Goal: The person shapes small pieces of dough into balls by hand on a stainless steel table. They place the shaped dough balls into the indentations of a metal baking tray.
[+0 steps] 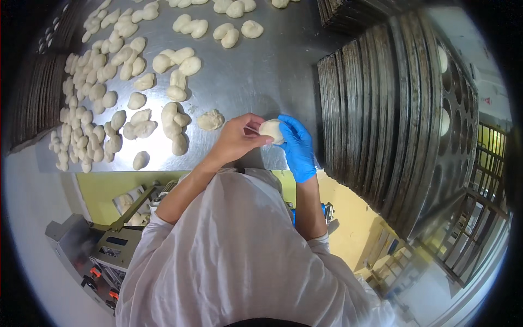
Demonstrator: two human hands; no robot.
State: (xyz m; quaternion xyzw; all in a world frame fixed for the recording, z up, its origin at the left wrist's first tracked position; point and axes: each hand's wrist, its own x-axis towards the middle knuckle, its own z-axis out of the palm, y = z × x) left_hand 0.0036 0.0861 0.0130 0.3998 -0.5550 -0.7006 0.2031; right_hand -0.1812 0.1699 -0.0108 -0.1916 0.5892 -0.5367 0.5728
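Note:
My right hand, in a blue disposable glove, cups a ball of dough just above the steel table's front edge. My bare left hand meets the ball from the other side, its thumb tip on the dough. Between its thumb and fingers is a thin pale stick pointing at the ball; its far end is hidden. A rough, flattened dough lump lies on the table left of my left hand. Farther left rest a joined strip of dough pieces and a single dough piece.
Many dough pieces crowd the left side of the steel table. A tall stack of dark baking pans stands close to my right hand. The outermost pan has round cups, some with dough. More stacked pans stand far left; machinery sits below left.

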